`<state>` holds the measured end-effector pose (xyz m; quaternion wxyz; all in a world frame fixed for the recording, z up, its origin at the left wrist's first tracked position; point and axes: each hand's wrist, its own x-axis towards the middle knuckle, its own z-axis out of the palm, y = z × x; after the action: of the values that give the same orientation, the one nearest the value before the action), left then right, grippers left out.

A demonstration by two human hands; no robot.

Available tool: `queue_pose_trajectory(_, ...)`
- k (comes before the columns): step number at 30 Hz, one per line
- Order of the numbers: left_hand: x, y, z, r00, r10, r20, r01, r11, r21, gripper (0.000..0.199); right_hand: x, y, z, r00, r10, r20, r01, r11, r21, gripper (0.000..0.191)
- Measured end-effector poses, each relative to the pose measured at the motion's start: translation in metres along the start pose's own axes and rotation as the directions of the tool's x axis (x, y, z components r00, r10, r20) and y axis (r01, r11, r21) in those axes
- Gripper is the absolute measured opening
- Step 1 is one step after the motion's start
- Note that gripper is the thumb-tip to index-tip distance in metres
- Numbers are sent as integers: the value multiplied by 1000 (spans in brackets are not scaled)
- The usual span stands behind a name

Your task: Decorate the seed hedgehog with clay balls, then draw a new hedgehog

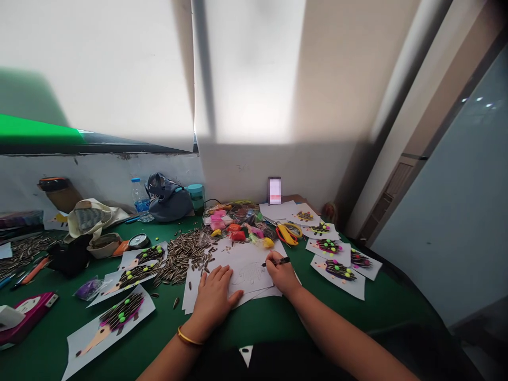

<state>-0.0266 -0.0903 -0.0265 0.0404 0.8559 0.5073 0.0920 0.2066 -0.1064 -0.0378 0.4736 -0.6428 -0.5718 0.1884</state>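
The left hand (214, 293) lies palm down on the near left part of a white sheet (257, 283), its thumb held out from the fingers; a gold bangle (188, 337) circles its wrist. The right hand (282, 278) pinches a black pen (284, 261), its tip at the faint outline drawing (250, 273) on that sheet, between the two hands. No lettering can be made out on the pen.

On the green worktop (166, 338), left of the left hand, a hedgehog picture (123, 312) is covered with dark seeds and green dots. A loose heap of striped seeds (184, 254) lies beyond the left hand, to its left. Right of the right hand is another seeded picture (339, 272).

Beyond the right hand are yellow-handled scissors (286, 234); farther left of these are bagged coloured lumps (238, 233). Beyond both hands, a phone (274, 190) stands upright by the wall (238, 169), its screen lit, the text too small to read. Far to the left hand's left, a water bottle (140, 201) has a blue label, also unreadable.
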Motion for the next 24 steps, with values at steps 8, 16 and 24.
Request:
queue_pose_trajectory(8,-1,0,0,1000,8,-16,-8,1000,3,60,0,-1,2,998,-44,39,45,999,-30,14)
queue_pose_trajectory(16,0,-1,2,1000,11,-17,-11,1000,3,61,1,1,2,999,-48,-9,48,999,4,15)
queue_pose_trajectory(24,0,0,1,1000,4,-12,-4,1000,1,61,1,-1,2,996,-77,39,79,996,-43,15)
